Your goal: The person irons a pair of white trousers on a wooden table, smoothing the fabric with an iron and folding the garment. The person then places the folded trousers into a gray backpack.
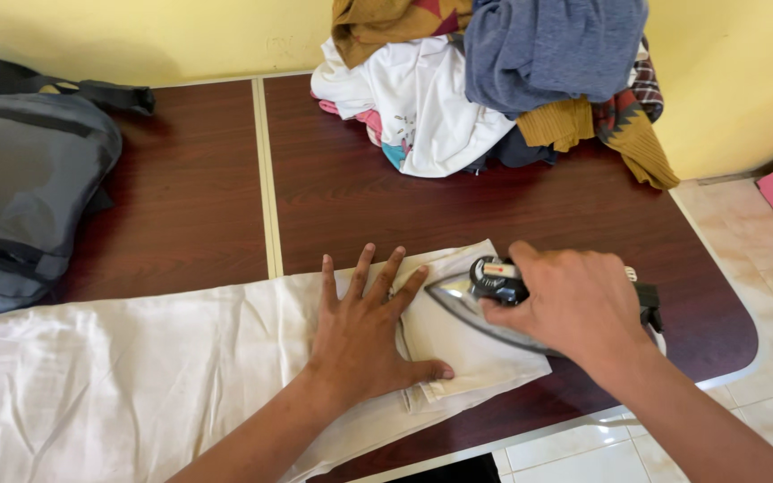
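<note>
The long cream-white cotton garment point(136, 376) lies flat across the near half of the dark reddish-brown wooden table point(458, 210), running from the left edge to a folded end near the table's right side. A grey fabric backpack point(20, 192) rests on the table's far left corner, well apart from my hands. A heap of mixed clothes point(494, 80), white, blue, mustard and patterned, sits against the yellow wall at the far right. My left hand point(364, 335) presses palm down on the garment's folded end, fingers spread wide, thumb stretched along the near edge. My right hand point(574, 304) is wrapped tight around the handle of the black and silver electric iron point(480, 291), whose pointed soleplate rests on the cloth just beside my left fingertips.
</note>
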